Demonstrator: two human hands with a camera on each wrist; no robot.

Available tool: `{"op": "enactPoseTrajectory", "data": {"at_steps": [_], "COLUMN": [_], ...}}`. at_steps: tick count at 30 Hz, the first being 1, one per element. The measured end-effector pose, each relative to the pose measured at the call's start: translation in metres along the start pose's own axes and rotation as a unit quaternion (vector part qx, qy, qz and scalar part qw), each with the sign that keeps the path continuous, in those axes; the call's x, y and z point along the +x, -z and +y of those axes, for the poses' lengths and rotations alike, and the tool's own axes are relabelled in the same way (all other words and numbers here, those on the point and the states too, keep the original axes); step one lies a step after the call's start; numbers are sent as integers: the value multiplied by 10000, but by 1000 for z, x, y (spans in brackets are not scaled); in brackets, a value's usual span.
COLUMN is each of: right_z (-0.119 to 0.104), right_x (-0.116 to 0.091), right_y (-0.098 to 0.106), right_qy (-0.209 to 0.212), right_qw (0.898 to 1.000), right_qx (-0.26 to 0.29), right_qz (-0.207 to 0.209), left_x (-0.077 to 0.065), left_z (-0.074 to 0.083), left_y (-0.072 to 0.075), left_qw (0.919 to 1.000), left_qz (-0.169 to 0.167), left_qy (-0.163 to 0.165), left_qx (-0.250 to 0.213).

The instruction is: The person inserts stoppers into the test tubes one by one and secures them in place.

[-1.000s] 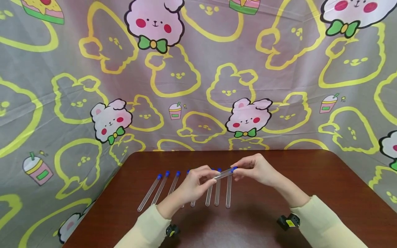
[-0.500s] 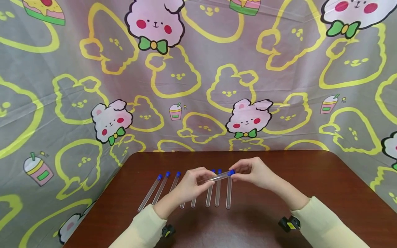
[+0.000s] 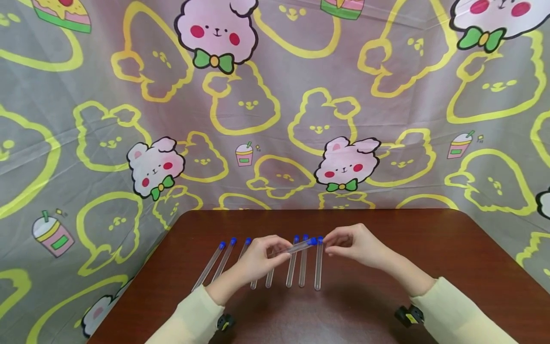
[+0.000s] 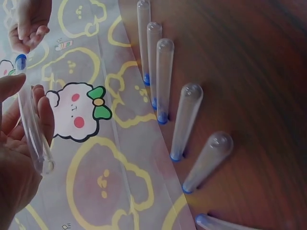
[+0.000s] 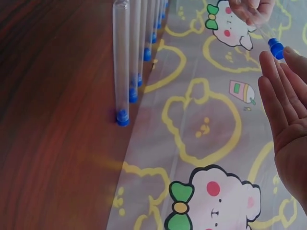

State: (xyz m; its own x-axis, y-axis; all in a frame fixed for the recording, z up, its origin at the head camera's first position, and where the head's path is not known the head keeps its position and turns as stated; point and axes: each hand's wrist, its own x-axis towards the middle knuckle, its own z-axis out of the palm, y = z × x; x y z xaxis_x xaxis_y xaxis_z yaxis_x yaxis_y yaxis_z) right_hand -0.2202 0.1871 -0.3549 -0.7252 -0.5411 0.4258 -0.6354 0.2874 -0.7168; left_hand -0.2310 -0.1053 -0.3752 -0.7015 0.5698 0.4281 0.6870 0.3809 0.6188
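My left hand (image 3: 259, 258) pinches a clear test tube (image 3: 298, 247) between thumb and fingers, holding it above the table at a slant. Its blue cap (image 3: 312, 241) points right, toward my right hand (image 3: 358, 246). The right fingers are loosely bent just beside the cap, with a small gap in the head view and nothing held. In the left wrist view the tube's rounded end (image 4: 48, 166) sticks out past the left palm. The right wrist view has the blue cap (image 5: 276, 48) close to the right fingertips.
Several capped test tubes (image 3: 318, 270) lie in a row on the brown wooden table (image 3: 429, 267), caps toward the far edge. The left hand and forearm partly cover some of them. A patterned cloth (image 3: 275, 105) hangs behind the table.
The right fingers have come off the cap and now stand apart from it. The left hand has moved slightly left and down with the test tube.
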Motion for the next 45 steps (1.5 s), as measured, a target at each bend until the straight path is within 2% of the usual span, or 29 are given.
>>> {"op": "enactPoseTrajectory", "data": {"at_steps": [5, 11, 16, 26, 33, 39, 45], "right_z": [3, 5, 7, 13, 10, 10, 12], "right_x": [-6, -12, -17, -28, -35, -40, -45], "right_y": [1, 2, 3, 5, 8, 9, 10], "right_qy": [29, -128, -246, -196, -252, -194, -297], "right_qw": [9997, 9987, 9977, 9959, 9945, 9922, 9904], "right_qx": [-248, -476, -600, -873, -1009, -1233, -1347], "right_qz": [-40, -97, -188, -150, -100, -40, -54], "left_x": [-4, -11, -20, -39, -49, -57, -64], "left_z": [-2, -6, -13, -25, -29, -40, -50], "left_y": [5, 13, 20, 34, 46, 55, 62], "left_qw": [10000, 9998, 9987, 9945, 9874, 9872, 9859], "left_qz": [-16, -106, -194, 33, 359, 523, 552], "left_qy": [27, 179, 324, 462, 671, 685, 945], "left_qx": [30, 61, 337, 944, 1389, 1342, 1269]}}
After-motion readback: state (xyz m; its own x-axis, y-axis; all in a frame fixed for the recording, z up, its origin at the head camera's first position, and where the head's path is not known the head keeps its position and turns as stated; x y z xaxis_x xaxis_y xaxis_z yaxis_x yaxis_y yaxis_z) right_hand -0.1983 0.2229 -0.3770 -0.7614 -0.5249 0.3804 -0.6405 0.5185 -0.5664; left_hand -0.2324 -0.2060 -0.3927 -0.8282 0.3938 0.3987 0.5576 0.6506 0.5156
